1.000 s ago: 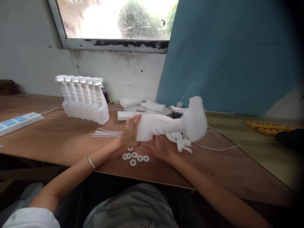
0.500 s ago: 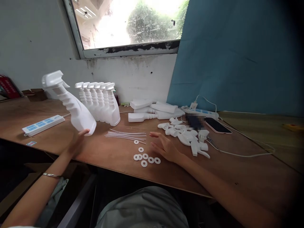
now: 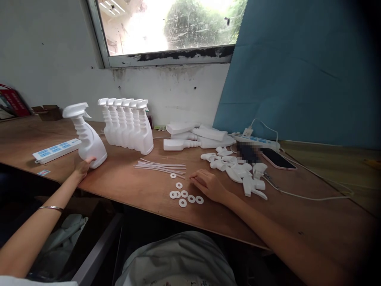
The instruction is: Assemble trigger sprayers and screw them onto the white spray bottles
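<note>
My left hand (image 3: pixel 84 167) grips the lower end of a white spray bottle (image 3: pixel 91 145) that has its trigger head on. The bottle stands nearly upright at the table's left, its base at the tabletop. Over the table's middle, my right hand (image 3: pixel 210 184) is lowered with thumb and fingers drawn together; whether anything is between them is hidden. Just left of its fingertips lie thin white tubes (image 3: pixel 159 165). Several flat white washers (image 3: pixel 182 203) are scattered in front of that hand. Loose white trigger heads (image 3: pixel 235 169) lie in a pile to its right.
A row of white spray bottles (image 3: pixel 145 135) with heads stands at the back left. Headless bottles (image 3: pixel 181 145) lie stacked near the wall. A power strip (image 3: pixel 56 150) is at left, a phone (image 3: pixel 278 159) and cables at right. The table's front edge runs before me.
The spray bottle in my left hand has come down from a raised, tilted pose to nearly upright at the table. My right hand's fingers have drawn closer together. The view has shifted slightly.
</note>
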Demonstrator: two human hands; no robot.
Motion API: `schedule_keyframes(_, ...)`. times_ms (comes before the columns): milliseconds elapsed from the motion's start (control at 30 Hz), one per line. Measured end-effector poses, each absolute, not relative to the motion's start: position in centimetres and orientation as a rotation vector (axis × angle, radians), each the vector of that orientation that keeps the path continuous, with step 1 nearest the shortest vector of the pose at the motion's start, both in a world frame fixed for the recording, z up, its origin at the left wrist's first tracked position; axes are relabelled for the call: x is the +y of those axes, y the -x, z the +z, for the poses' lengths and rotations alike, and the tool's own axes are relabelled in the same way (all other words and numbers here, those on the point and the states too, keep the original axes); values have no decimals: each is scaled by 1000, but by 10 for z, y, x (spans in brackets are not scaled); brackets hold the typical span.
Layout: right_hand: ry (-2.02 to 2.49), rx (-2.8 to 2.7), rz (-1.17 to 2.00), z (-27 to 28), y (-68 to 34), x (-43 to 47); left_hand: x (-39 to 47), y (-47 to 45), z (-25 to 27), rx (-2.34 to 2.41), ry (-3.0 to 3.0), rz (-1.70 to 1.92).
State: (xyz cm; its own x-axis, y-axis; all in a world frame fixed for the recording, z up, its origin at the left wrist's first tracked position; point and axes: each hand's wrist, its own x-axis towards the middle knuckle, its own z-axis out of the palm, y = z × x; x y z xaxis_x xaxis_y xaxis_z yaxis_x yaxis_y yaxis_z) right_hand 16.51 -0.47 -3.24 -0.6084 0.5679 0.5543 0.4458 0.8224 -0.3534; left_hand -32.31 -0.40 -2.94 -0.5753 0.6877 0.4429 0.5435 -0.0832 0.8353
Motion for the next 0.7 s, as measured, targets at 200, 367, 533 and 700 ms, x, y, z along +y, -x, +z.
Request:
schedule_keyframes(200, 720, -2384, 177, -37, -167, -2, 17, 335, -29, 2298, -1192, 1606)
schedule_keyframes(367, 682, -2469, 80, -38, -167, -1, 39, 352, -29, 2508, -1159, 1414)
schedule_keyframes(533, 676, -2491, 49, -38, -167, -1, 50, 354, -27, 2616, -1189, 1264)
schedule_keyframes(700, 709, -2501, 69, -38, -167, -2, 60, 353, -30, 2658, -1255, 1149)
